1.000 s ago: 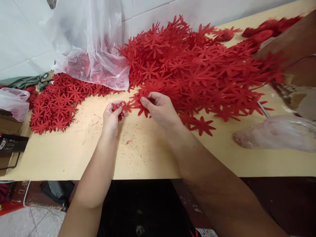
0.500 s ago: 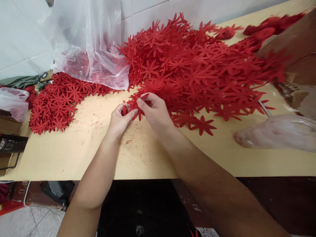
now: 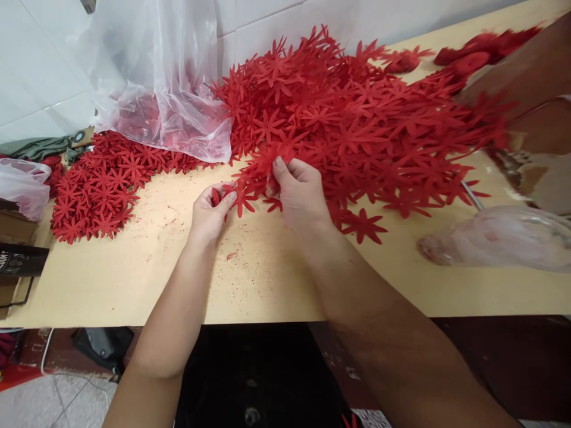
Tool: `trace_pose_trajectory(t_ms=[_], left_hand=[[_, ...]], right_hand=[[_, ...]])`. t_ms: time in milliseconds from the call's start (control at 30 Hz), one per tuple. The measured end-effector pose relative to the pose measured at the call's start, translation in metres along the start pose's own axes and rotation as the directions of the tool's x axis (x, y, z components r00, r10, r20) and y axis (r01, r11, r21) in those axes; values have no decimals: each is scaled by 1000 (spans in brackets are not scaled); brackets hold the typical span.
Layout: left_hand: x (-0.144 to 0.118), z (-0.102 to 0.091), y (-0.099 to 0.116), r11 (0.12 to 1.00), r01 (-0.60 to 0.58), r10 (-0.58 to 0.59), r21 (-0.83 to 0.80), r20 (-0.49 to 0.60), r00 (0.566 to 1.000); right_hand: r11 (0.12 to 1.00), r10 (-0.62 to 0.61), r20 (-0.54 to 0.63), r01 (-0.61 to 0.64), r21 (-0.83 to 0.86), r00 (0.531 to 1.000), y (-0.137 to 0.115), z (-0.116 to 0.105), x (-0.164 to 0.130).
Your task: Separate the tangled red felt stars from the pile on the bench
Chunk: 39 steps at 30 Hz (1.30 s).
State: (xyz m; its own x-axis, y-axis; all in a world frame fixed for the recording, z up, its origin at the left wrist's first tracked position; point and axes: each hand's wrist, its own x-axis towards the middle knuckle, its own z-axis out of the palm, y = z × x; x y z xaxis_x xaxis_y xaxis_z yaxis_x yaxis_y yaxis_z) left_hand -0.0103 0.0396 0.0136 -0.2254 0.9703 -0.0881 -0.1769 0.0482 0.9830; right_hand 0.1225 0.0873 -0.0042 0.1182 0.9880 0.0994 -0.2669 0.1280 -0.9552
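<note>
A red flower-shaped cutout (image 3: 242, 196) with narrow petals is pinched at its left side between the thumb and fingers of my left hand (image 3: 209, 214). More red material shows inside that hand's curled fingers. To the right, my right hand (image 3: 304, 191) has thumb and forefinger closed at the near edge of a big heap of the same cutouts (image 3: 366, 125). A red petal appears at its fingertips, though the fingers hide most of what they grip. One loose-looking cutout (image 3: 364, 226) lies at the heap's front edge.
A neater stack of red cutouts (image 3: 96, 193) lies on the left of the wooden table (image 3: 156, 285). Behind it hangs a clear plastic bag (image 3: 165, 113) against the tiled wall. A plastic-wrapped object (image 3: 486, 238) lies on the right, with a brown cardboard piece (image 3: 530, 77) behind.
My hands have moved apart: the right went rightward to the heap's edge, while the left drew slightly left, keeping hold of a cutout.
</note>
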Motion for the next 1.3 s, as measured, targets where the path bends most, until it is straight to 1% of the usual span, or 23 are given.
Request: trace_pose_trajectory(t_ms=[167, 233, 333, 467, 567, 633, 700, 767, 833, 900, 933, 1000, 1067, 1100, 1233, 1300], left_hand=[[-1, 1, 2, 999, 33, -33, 6, 1, 999], [-1, 1, 2, 999, 30, -30, -14, 17, 999], [-1, 2, 2, 999, 10, -9, -47, 17, 1000], [-2, 4, 3, 996, 30, -34, -90, -42, 999], [-3, 5, 4, 992, 51, -59, -116, -68, 996], [-2, 5, 3, 990, 41, -53, -136, -80, 995], [0, 4, 2, 989, 22, -36, -143, -93, 995], [2, 2, 0, 991, 6, -20, -132, -110, 994], [4, 1, -2, 993, -13, -3, -120, -130, 991], [5, 0, -3, 992, -28, 11, -122, -139, 990], [6, -1, -4, 992, -30, 13, -125, -135, 991], [7, -1, -5, 991, -33, 18, -129, -115, 993], [7, -2, -7, 991, -47, 34, -127, -99, 995], [7, -2, -7, 991, -56, 45, -124, -93, 995], [5, -1, -7, 992, -69, 64, -102, -54, 996], [4, 0, -6, 993, -68, 66, -100, -27, 997]], right_hand=[[999, 22, 105, -18, -39, 994, -8, 7, -10], [999, 10, 119, -3, -54, 993, -6, 7, -10], [994, -46, 119, 57, -89, 992, 3, 4, -4], [978, -132, 135, 151, -141, 982, 15, 0, 3], [953, -198, 138, 224, -203, 970, 18, -2, 3], [925, -235, 148, 268, -271, 961, 19, -3, 3], [910, -241, 145, 276, -310, 960, 20, -2, 1], [928, -223, 113, 247, -280, 968, 20, 1, -1], [961, -172, 114, 192, -201, 978, 18, 6, -5], [987, -84, 182, 106, -118, 980, 14, 12, -11], [995, -34, 235, 56, -87, 971, 12, 14, -14], [998, 49, 336, -37, -43, 940, 8, 19, -19], [996, 87, 381, -92, -4, 920, 6, 20, -21], [995, 89, 375, -103, 16, 923, 5, 20, -21], [993, 68, 286, -94, 77, 956, 6, 16, -17], [991, 64, 278, -93, 92, 958, 8, 16, -14]])
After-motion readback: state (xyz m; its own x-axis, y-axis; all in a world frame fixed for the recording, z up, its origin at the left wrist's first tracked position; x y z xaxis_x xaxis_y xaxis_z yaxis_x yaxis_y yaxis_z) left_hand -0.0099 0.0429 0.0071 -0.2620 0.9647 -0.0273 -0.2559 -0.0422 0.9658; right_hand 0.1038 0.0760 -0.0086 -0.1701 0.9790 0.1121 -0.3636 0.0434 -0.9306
